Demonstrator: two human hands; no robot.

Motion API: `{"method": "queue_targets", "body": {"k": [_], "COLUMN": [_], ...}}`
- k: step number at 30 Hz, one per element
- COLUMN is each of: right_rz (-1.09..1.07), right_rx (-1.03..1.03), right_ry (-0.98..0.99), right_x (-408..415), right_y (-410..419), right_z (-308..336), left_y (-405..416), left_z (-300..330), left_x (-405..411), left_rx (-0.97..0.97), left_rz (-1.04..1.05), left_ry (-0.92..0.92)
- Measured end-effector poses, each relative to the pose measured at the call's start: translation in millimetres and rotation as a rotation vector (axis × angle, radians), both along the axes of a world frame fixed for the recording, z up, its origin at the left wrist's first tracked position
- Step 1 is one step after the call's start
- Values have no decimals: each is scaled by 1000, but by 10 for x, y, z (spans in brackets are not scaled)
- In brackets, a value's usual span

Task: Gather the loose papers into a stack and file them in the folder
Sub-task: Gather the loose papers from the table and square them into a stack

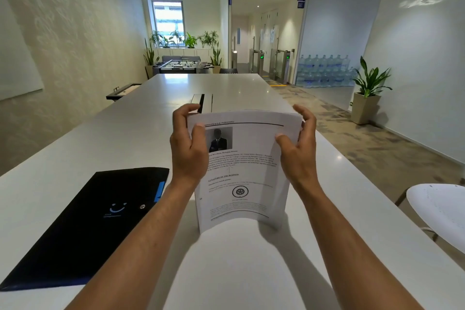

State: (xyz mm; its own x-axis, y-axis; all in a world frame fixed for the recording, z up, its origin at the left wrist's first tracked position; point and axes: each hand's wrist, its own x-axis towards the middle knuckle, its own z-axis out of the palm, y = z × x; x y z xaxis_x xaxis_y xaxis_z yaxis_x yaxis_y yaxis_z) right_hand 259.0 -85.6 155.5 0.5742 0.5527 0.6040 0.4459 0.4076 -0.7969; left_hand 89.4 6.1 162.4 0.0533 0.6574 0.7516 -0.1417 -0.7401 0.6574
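A stack of printed white papers point(242, 171) stands upright on its bottom edge on the white table point(105, 138), facing me, its top sheet showing text, a small photo and a round emblem. My left hand point(187, 148) grips the stack's upper left side, thumb on the front. My right hand point(298, 145) grips the upper right side the same way. A closed black folder point(83, 224) with a snap button and a blue tab lies flat on the table to the left of the papers, apart from both hands.
A cable hatch point(202, 102) is set in the table just behind the papers. A white chair point(439, 206) stands off the table's right edge. A foosball table point(182, 65), potted plants and stacked water bottles point(324, 70) are far behind.
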Motion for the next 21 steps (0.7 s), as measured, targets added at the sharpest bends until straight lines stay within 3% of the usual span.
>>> {"method": "queue_targets", "body": {"k": [7,11,17,21], "right_rz": [65,45,28,-7], "right_rx": [-197,-224,-132,-204], "right_ry": [210,220,201,235], "right_x": [46,-9,2,-52], "right_y": [56,97,103,83], "right_z": [-501,-638,-606,-927], "left_y": [17,102,149,114], "left_z": [-461,-607,-559,-818], "left_x": [53,58,51,43], "left_rx": [-216,-393,-345,-406], "left_rz": [-47,-39,-53,-20], "left_ry": [71,68,9,75]}}
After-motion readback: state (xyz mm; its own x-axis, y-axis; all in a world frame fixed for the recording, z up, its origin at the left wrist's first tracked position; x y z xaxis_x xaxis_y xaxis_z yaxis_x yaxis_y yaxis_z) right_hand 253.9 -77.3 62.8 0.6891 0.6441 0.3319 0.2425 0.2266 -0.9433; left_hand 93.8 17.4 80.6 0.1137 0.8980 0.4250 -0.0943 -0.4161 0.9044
